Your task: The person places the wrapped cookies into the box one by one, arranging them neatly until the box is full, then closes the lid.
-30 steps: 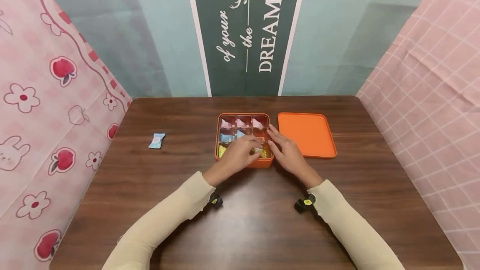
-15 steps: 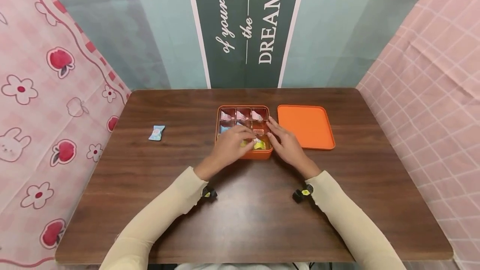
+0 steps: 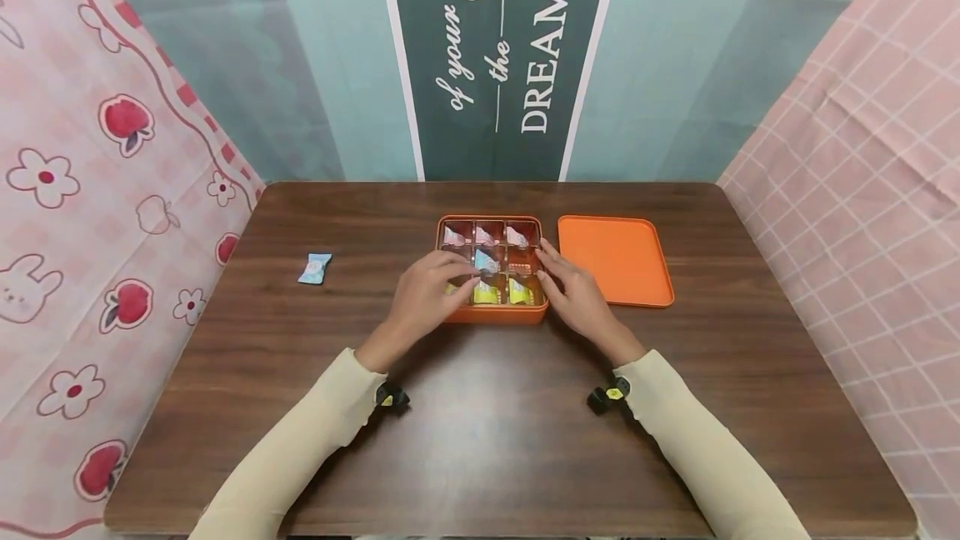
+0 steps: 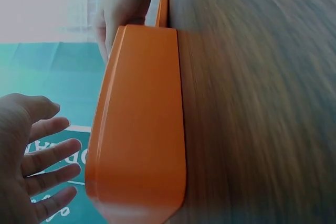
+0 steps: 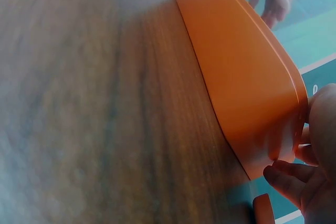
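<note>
An orange box (image 3: 495, 316) with a divided insert holds wrapped candies. Pink candies (image 3: 485, 234) lie in its back row, a blue candy (image 3: 486, 261) in the centre cell, and yellow candies (image 3: 521, 291) in front. The middle-right cell (image 3: 522, 261) holds no candy. My left hand (image 3: 429, 288) hovers over the box's left side, hiding cells there; in the left wrist view its fingers (image 4: 52, 153) are spread, holding nothing. At the box's right side, my right hand (image 3: 581, 300) rests its fingertips against the wall, as the right wrist view shows.
A lone blue candy (image 3: 314, 268) lies on the brown wooden table (image 3: 480, 457), left of the box. The orange lid (image 3: 615, 261) lies flat just right of the box, near my right hand. Fabric panels (image 3: 337, 65) stand behind the table and along both sides.
My left hand has moved left from above the front cells to the box's left side, uncovering the blue candy and yellow candies. My right hand stays at the box's right wall.
</note>
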`<state>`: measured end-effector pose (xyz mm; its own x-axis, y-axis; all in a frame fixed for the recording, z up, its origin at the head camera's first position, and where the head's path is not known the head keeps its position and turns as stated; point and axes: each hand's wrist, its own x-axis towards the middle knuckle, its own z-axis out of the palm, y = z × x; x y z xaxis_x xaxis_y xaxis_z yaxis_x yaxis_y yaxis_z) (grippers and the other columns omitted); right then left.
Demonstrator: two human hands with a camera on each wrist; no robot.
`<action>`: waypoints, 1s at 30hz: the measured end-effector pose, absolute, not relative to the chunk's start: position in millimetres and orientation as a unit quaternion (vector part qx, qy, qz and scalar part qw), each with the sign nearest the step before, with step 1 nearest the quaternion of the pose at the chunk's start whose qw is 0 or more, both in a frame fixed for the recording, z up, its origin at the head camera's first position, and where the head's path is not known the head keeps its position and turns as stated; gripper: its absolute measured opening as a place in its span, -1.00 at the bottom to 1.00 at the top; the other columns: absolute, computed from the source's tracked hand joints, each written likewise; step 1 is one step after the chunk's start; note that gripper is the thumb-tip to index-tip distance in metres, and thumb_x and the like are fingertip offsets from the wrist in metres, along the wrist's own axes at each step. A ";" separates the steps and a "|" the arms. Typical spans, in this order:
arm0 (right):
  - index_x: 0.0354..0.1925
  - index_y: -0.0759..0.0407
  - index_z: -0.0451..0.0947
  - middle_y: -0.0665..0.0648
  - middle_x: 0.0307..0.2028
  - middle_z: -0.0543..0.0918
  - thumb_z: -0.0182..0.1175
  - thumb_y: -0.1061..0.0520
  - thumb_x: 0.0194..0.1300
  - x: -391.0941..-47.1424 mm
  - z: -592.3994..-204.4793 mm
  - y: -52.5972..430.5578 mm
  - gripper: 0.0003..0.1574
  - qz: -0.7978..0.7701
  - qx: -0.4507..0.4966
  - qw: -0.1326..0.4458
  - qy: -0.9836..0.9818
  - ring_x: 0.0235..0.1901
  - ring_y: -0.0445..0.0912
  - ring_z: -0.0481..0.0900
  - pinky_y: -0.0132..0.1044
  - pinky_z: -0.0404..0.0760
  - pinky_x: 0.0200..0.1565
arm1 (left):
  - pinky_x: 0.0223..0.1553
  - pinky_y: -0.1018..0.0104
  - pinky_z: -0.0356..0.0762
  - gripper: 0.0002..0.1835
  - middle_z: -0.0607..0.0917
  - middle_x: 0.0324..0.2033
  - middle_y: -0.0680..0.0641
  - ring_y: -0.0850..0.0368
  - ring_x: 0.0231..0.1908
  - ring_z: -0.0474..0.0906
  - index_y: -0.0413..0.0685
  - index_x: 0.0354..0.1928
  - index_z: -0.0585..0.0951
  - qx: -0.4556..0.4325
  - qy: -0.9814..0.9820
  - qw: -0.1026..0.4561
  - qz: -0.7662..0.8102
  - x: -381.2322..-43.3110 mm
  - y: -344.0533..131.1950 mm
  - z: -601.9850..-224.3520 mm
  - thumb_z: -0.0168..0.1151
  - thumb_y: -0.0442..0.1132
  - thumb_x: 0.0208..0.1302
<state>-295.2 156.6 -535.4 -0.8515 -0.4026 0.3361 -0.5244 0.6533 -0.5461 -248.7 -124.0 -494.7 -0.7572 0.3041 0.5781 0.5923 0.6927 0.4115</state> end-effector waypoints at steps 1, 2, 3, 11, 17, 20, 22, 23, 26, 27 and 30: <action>0.47 0.15 0.33 0.05 0.51 0.24 0.09 -0.03 0.55 -294.5 -535.1 157.3 -0.36 0.328 0.254 0.092 -0.905 0.40 0.14 0.35 0.17 0.38 0.31 | -0.09 0.20 0.64 -0.84 0.77 -0.19 0.02 0.12 -0.12 0.62 -0.05 -0.17 0.82 -0.249 -0.889 0.240 -0.302 -248.2 -125.8 -495.4 0.46 -0.18 0.24; 0.48 0.15 0.33 0.05 0.52 0.23 0.09 -0.04 0.55 -293.4 -534.6 158.0 -0.35 0.328 0.252 0.089 -0.906 0.41 0.15 0.35 0.18 0.38 0.31 | -0.08 0.19 0.64 -0.83 0.77 -0.18 0.01 0.12 -0.12 0.62 -0.05 -0.16 0.82 -0.246 -0.889 0.240 -0.302 -247.8 -127.6 -495.9 0.46 -0.17 0.25; 0.47 0.16 0.33 0.05 0.52 0.23 0.09 -0.04 0.55 -292.5 -534.1 158.9 -0.35 0.328 0.251 0.089 -0.906 0.41 0.15 0.35 0.18 0.38 0.31 | -0.09 0.19 0.65 -0.83 0.76 -0.18 0.01 0.11 -0.11 0.62 -0.04 -0.16 0.82 -0.245 -0.889 0.242 -0.303 -247.4 -129.1 -496.2 0.46 -0.17 0.25; 0.45 0.19 0.36 0.06 0.50 0.27 0.10 -0.01 0.55 -289.4 -533.2 161.9 -0.37 0.331 0.264 0.101 -0.900 0.39 0.14 0.36 0.16 0.41 0.30 | -0.11 0.11 0.66 -0.80 0.76 -0.15 -0.01 0.07 -0.08 0.65 -0.05 -0.13 0.81 -0.214 -0.896 0.260 -0.289 -241.1 -149.5 -497.7 0.48 -0.16 0.23; 0.46 0.18 0.36 0.06 0.50 0.28 0.11 0.02 0.55 -291.9 -530.4 159.5 -0.38 0.338 0.268 0.101 -0.896 0.39 0.15 0.36 0.18 0.40 0.29 | -0.13 0.05 0.66 -0.81 0.75 -0.16 0.00 0.06 -0.09 0.66 -0.02 -0.13 0.81 -0.185 -0.902 0.255 -0.294 -234.3 -167.8 -502.4 0.47 -0.17 0.24; 0.45 0.19 0.36 0.07 0.50 0.28 0.11 0.02 0.54 -293.1 -529.0 160.0 -0.38 0.338 0.269 0.100 -0.896 0.40 0.15 0.36 0.19 0.39 0.29 | -0.14 0.05 0.66 -0.82 0.75 -0.16 0.01 0.06 -0.09 0.67 0.00 -0.14 0.81 -0.173 -0.902 0.260 -0.299 -232.7 -175.3 -505.0 0.46 -0.15 0.26; 0.45 0.18 0.36 0.08 0.49 0.28 0.12 0.01 0.54 -293.5 -529.2 160.8 -0.37 0.333 0.267 0.100 -0.899 0.39 0.14 0.37 0.18 0.40 0.29 | -0.15 0.05 0.66 -0.83 0.75 -0.16 0.02 0.07 -0.09 0.66 0.02 -0.14 0.81 -0.163 -0.904 0.259 -0.299 -231.6 -179.5 -505.9 0.45 -0.12 0.28; 0.45 0.18 0.36 0.08 0.49 0.28 0.12 0.01 0.54 -293.5 -529.3 161.0 -0.37 0.332 0.267 0.100 -0.899 0.39 0.15 0.37 0.18 0.40 0.29 | -0.16 0.04 0.66 -0.83 0.75 -0.16 0.02 0.06 -0.09 0.67 0.03 -0.14 0.81 -0.159 -0.904 0.258 -0.301 -231.2 -181.6 -506.6 0.45 -0.12 0.28; 0.45 0.18 0.37 0.07 0.49 0.29 0.13 0.01 0.53 -292.7 -529.9 161.0 -0.37 0.331 0.265 0.100 -0.900 0.39 0.15 0.38 0.18 0.41 0.28 | -0.19 0.04 0.66 -0.83 0.75 -0.16 0.02 0.05 -0.11 0.67 0.01 -0.13 0.81 -0.149 -0.905 0.255 -0.305 -228.5 -188.3 -508.8 0.47 -0.16 0.25; 0.45 0.17 0.37 0.07 0.49 0.29 0.14 0.01 0.53 -291.9 -530.1 160.5 -0.37 0.334 0.264 0.099 -0.899 0.39 0.14 0.38 0.17 0.40 0.29 | -0.20 0.04 0.66 -0.82 0.75 -0.16 0.02 0.04 -0.11 0.67 0.01 -0.13 0.81 -0.146 -0.907 0.255 -0.303 -227.4 -190.8 -509.9 0.48 -0.17 0.24; 0.45 0.16 0.36 0.03 0.50 0.27 0.15 0.01 0.52 -288.3 -532.5 159.1 -0.36 0.340 0.260 0.091 -0.899 0.39 0.12 0.37 0.15 0.40 0.29 | -0.26 0.05 0.66 -0.80 0.75 -0.15 0.00 0.02 -0.11 0.67 -0.02 -0.12 0.81 -0.135 -0.908 0.255 -0.303 -222.1 -199.1 -513.8 0.49 -0.20 0.22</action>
